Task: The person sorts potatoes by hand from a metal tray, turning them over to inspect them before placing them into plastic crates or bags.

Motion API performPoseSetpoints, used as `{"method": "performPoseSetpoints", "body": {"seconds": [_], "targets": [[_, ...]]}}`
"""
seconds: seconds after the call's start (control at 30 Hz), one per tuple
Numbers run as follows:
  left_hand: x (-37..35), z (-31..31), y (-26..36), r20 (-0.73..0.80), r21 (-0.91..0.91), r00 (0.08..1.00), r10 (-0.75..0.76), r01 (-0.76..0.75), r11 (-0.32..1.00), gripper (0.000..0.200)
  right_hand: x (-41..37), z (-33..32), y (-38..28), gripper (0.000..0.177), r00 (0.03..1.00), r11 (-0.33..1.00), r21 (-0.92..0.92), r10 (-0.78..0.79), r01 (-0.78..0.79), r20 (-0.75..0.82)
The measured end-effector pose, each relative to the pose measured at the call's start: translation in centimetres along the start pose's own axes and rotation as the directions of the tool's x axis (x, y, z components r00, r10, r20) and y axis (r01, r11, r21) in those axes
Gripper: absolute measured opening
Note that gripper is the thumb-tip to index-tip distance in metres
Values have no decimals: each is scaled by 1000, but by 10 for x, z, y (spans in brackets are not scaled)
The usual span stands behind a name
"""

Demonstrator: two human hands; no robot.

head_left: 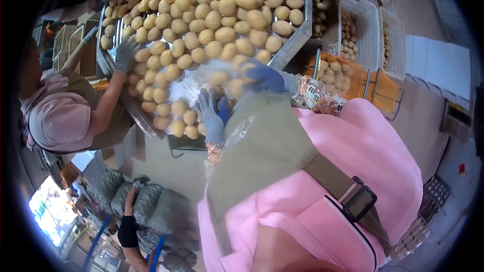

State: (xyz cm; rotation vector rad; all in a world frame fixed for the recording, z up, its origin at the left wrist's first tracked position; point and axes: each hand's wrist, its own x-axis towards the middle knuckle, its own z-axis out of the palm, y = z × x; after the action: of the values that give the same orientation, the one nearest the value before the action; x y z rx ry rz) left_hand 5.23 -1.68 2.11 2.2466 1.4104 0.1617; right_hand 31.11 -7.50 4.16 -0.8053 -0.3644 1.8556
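Many potatoes (227, 35) lie spread over a metal-rimmed sorting table (293, 41). A bright white patch of its surface (186, 84) shows near me. My left hand (212, 113), in a grey-blue glove, rests at the near potatoes with its fingers stretched out, palm side facing right. My right hand (264, 75), in a glove with a blue palm, reaches over the potatoes to the right of the bare patch. Its fingers are smeared by motion, and several blurred potatoes (236, 88) lie beside it. Whether it grips one I cannot make out.
Across the left side, a co-worker's gloved hand (126, 54) touches the potatoes. To the right stand an orange-sided bin (384, 93) with potatoes and white crates (370, 45). Grey filled sacks (169, 211) and another person's arm (132, 211) are lower left.
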Motion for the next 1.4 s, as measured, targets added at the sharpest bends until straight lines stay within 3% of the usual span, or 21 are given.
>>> {"method": "performPoseSetpoints", "body": {"seconds": [0.07,0.13,0.2,0.3,0.33,0.43,0.53,0.63,0.7,0.73,0.77,0.8,0.83,0.93,1.0,1.1,1.13,1.2,1.27,1.33,1.4], "targets": [[11,-5,-4,42,80,987,153,-155,985,67,-2,-7,-2,51,984,804,-569,-164,175,71],[28,-13,-18,205,265,979,12,-67,962,81,-6,1,-6,46,955,794,-575,-289,197,-72],[38,-11,-37,108,162,983,-151,133,978,88,-20,12,-20,42,921,762,-632,-336,143,-197],[38,-34,-22,-83,110,963,-257,265,958,80,-39,-18,-18,45,872,941,-317,-250,117,-422],[37,-22,-30,-258,258,960,-105,173,951,81,-43,-30,-16,46,829,960,-214,-264,179,-493],[23,-1,-37,-52,225,972,-228,234,946,64,-61,-63,-20,48,709,948,-104,-295,301,-640],[1,3,-10,-71,96,979,-193,199,975,59,-65,-65,-23,55,587,340,-938,-745,-72,-316],[-14,9,-12,-163,236,986,-39,77,969,63,-78,-66,-25,62,582,153,-976,-784,-153,-214],[-25,7,-19,-159,171,982,-103,130,977,63,-85,-77,-18,57,429,345,-938,-842,-37,-327],[-29,3,-22,-145,106,980,-138,154,982,63,-102,-106,-22,56,538,331,-915,-740,-229,-403],[-31,-6,-20,-145,98,982,-120,135,986,64,-105,-53,-45,51,372,699,-644,-534,-310,-759],[-33,-9,-16,-152,60,967,-203,214,975,63,-126,-126,-15,50,416,720,-689,-604,-82,-680],[-36,-9,-19,-162,74,961,-226,240,968,63,-142,-175,0,45,276,701,-664,-605,-262,-747],[-41,1,-24,-217,34,932,-291,305,952,62,-138,-188,-11,37,201,531,-764,-757,-366,-622],[-41,5,-24,-267,-18,901,-342,350,937,62,-91,-96,-61,35,476,105,-922,-831,-373,-288],[-35,8,-26,-181,29,922,-343,354,935,61,-11,-36,-80,39,547,-209,-955,-835,-210,62],[-32,7,-25,-191,25,916,-353,364,931,61,12,-26,-73,39,552,-217,-956,-830,-197,75],[-28,8,-22,-192,39,908,-372,386,922,59,44,-19,-49,62,549,303,-937,-760,-174,-348],[-28,6,-22,-200,-34,905,-376,377,926,57,56,-5,-14,74,656,-53,-830,-641,-556,-398],[-28,12,-23,-226,-45,894,-388,388,921,58,40,13,-9,64,896,-388,-853,-404,-350,-184],[-27,8,-13,-222,-9,875,-429,439,899,59,32,28,-43,49,972,419,-903,-155,-99,-179]]}}
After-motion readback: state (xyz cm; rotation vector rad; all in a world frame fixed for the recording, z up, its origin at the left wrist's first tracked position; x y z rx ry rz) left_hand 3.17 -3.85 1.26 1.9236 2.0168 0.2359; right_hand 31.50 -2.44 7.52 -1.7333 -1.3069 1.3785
